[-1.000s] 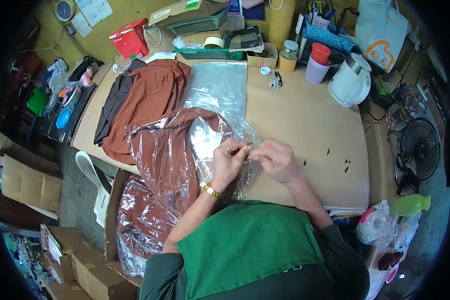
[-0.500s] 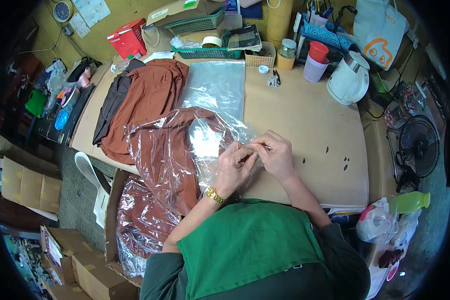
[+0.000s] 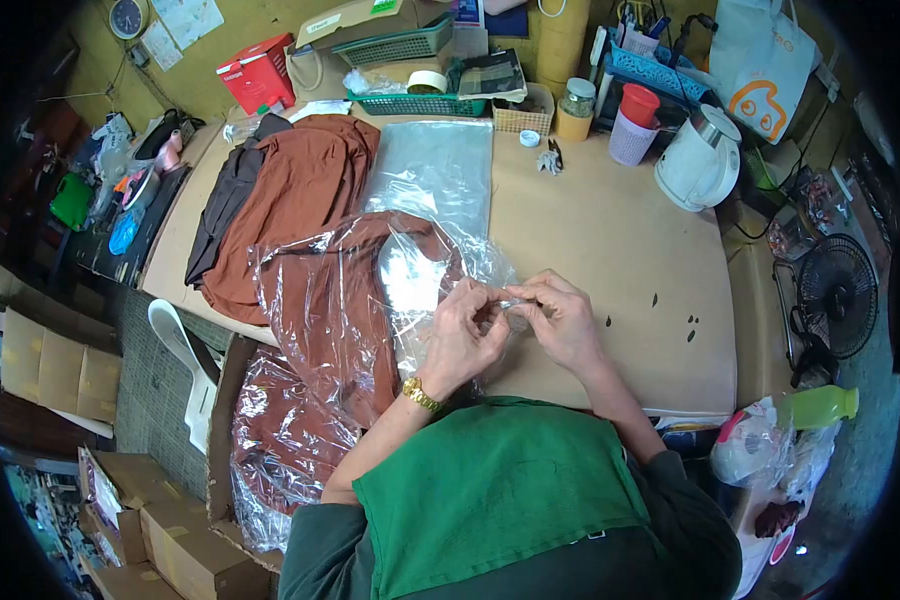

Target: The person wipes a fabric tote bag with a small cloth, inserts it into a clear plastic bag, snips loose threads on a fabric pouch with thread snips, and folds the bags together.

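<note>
A clear plastic bag (image 3: 315, 270) with a folded rust-brown garment (image 3: 335, 335) in it lies over the table's near edge. My left hand (image 3: 463, 335), with a gold watch at the wrist, is closed in a pinch on the bag's gathered right end. Close against its fingertips, my right hand (image 3: 562, 322) pinches the same bit of film. Exactly how the film runs between the fingers is hard to make out. Behind the bag lies a stack of flat clear bags (image 3: 432, 165). More rust-brown garments (image 3: 305, 185) are piled to the left, beside a dark grey one (image 3: 225, 210).
Below the table's edge stands a carton (image 3: 220, 440) of bagged brown garments. A white kettle (image 3: 698, 160), a purple cup (image 3: 630, 140) and small snips (image 3: 552, 157) are on the table's far right side. Green baskets (image 3: 420, 103) line the back, and a black fan (image 3: 838, 290) stands right.
My fingers have shifted slightly along the pinched film, and my right hand has turned a little, moving slightly right and down. The bag and garments stay almost in place.
</note>
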The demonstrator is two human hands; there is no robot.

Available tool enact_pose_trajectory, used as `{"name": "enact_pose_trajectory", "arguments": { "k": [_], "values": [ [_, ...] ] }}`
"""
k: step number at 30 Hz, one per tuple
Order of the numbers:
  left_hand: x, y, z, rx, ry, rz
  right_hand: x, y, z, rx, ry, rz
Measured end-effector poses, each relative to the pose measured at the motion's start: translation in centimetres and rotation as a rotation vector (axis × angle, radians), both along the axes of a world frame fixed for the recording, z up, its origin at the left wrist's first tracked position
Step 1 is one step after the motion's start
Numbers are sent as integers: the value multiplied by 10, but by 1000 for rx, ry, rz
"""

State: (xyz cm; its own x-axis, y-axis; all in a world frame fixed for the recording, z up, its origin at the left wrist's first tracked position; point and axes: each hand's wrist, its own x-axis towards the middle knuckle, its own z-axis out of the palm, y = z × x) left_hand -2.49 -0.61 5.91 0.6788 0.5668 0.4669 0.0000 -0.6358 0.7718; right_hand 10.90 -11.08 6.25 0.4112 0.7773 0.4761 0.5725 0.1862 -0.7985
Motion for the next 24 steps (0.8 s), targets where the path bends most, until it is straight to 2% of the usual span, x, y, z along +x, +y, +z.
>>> {"name": "enact_pose_trajectory", "arguments": {
  "k": [1, 3, 4, 5, 6, 7, 9, 10, 12, 14, 16, 18, 19, 21, 22, 24],
  "values": [
    [0, -4, 3, -37, 27, -3, 1, 0, -3, -2, 1, -2],
    [3, -9, 1, -73, 54, -8, 3, 1, -8, 64, -249, -102],
    [7, -9, -4, -193, -24, -4, 3, 1, -6, 66, -250, -103],
    [9, -8, -9, -314, -101, 2, 1, -1, -2, 87, -360, -121],
    [8, -5, -12, -313, -102, 4, -1, -1, 0, 106, -470, -138],
    [7, 0, -14, -256, -79, -4, 1, -1, 0, 107, -470, -136],
    [9, 5, -24, -200, -53, -13, 12, -4, -4, -89, -85, 101],
    [12, 5, -30, -128, -116, -76, 20, -6, -8, -89, -83, 101],
    [11, 2, -27, -57, -178, -142, 36, -7, -18, -297, 814, 340],
    [6, -5, 1, 114, -146, -180, 38, -4, -20, -276, 776, 342],
    [10, -3, -5, 165, -163, -144, 34, -2, -19, -255, 742, 345],
    [15, 0, -13, 217, -178, -109, 30, -1, -15, -257, 904, 348],
    [17, 1, -15, 231, -234, -96, 31, -2, -14, -256, 905, 345],
    [19, 4, -15, 244, -288, -82, 34, -3, -12, -204, 1069, 457],
    [17, 6, -12, 269, -298, -53, 34, -4, -8, -203, 1072, 456],
    [16, 6, -9, 293, -307, -26, 35, -7, 1, -280, 871, 338]
  ]
}}
